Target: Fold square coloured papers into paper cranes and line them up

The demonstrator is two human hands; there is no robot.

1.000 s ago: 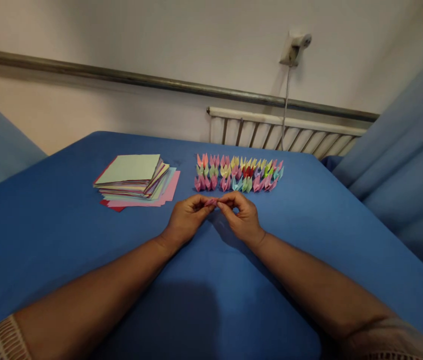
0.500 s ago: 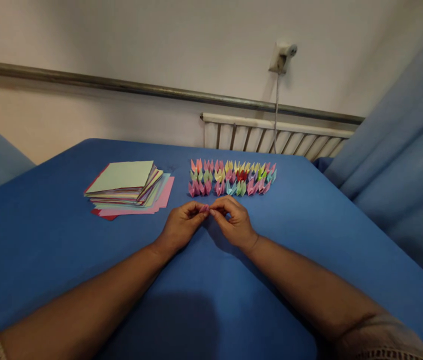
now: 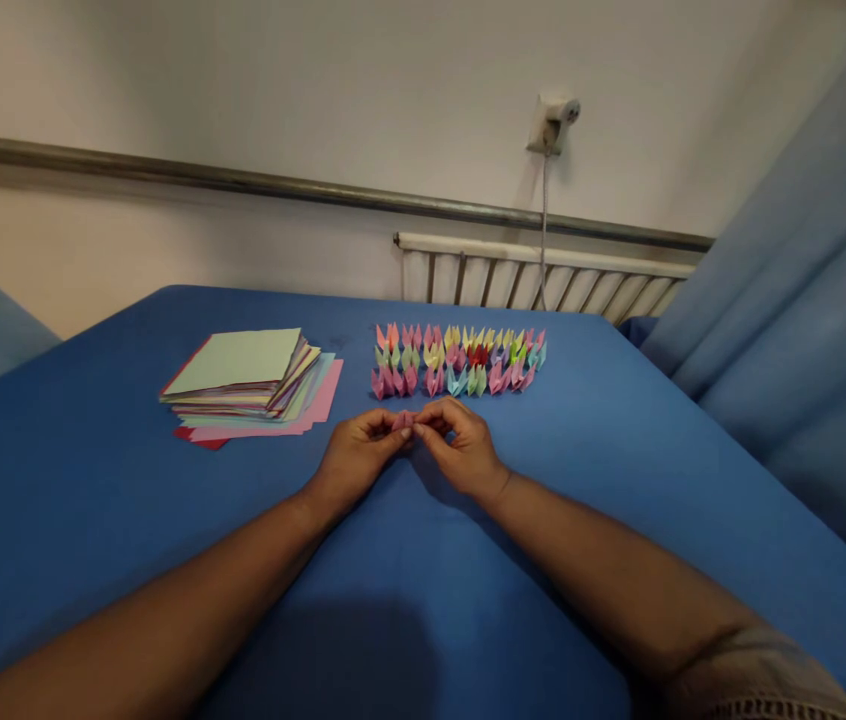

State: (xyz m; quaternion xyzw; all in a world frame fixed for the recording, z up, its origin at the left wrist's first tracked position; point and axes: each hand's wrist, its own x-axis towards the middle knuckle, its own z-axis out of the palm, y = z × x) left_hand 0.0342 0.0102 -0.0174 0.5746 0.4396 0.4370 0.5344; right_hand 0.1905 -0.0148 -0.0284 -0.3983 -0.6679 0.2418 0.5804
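A small folded piece of pink paper (image 3: 403, 420) is pinched between my two hands, just above the blue tabletop. My left hand (image 3: 358, 450) grips its left side between thumb and fingers. From the right, my right hand (image 3: 464, 448) pinches its other edge with thumb and forefinger. Fingers cover most of the paper, so its exact fold is hidden. Right beyond my hands stand several folded paper cranes (image 3: 457, 380) in three rows, coloured pink, yellow, green, blue and red.
A stack of coloured paper sheets (image 3: 235, 365) lies left of my hands, pale green on top. The blue-covered table (image 3: 580, 620) reaches to a wall with a metal rail (image 3: 280, 187), a radiator (image 3: 528, 275) and a plugged-in cord (image 3: 544, 220). Blue curtains (image 3: 790, 330) hang at right.
The view has shifted slightly, so the whole scene sits a little lower and further left. Both hands keep hold of the pink paper, and slightly more of it shows between the fingers.
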